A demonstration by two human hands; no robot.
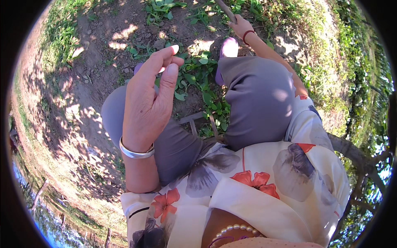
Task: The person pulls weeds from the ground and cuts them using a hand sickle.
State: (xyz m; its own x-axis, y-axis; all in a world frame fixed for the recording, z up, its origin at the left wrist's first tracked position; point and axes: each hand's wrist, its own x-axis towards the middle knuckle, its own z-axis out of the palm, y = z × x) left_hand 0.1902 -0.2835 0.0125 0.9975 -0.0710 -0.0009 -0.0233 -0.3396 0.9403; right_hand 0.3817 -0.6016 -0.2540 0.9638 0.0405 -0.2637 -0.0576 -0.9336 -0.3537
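My left hand (150, 96) is raised above my left knee, thumb towards the right and fingers loosely curled. Nothing shows in it, and a silver bangle (136, 150) circles its wrist. At the upper right my right hand (242, 27), with a red band on the wrist, grips a wooden stick or tool handle (225, 11). The handle's far end runs out of the picture at the top. Broad-leaved green plants (195, 77) grow from the brown soil between my feet. Part of them is hidden behind my left hand.
I sit on a low stool with a metal frame (189, 118), between my grey-trousered knees. A purple shoe (229, 49) rests on the soil. More weeds (159, 9) grow ahead, and grass (63, 37) lies at the left. Tree branches (350, 152) are behind me at the right.
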